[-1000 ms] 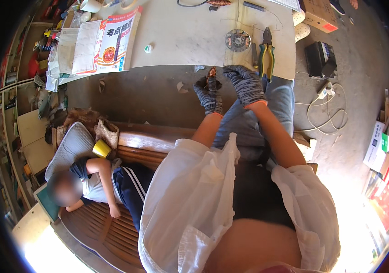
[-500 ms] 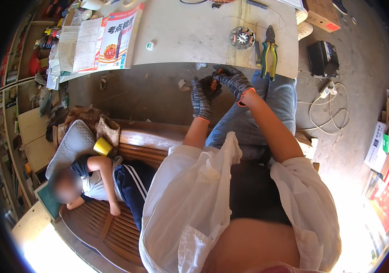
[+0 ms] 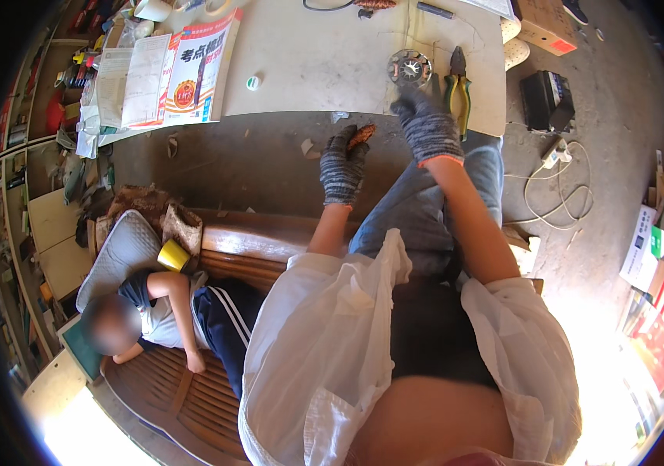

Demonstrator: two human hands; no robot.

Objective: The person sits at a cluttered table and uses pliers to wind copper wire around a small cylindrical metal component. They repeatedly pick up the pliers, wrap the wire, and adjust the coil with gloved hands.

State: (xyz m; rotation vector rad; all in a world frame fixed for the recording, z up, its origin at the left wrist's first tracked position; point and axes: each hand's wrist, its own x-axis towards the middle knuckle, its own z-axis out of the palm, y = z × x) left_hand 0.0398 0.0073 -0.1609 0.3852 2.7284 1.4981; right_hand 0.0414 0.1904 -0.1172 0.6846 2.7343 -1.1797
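Head view: dusty grey worktable (image 3: 324, 70), concrete floor (image 3: 573, 116); left hand (image 3: 343, 165) pinching rusty part (image 3: 361, 136), right hand (image 3: 427, 124) grip unclear.

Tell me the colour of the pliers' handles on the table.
Green with yellow on the pliers, seen in the head view.
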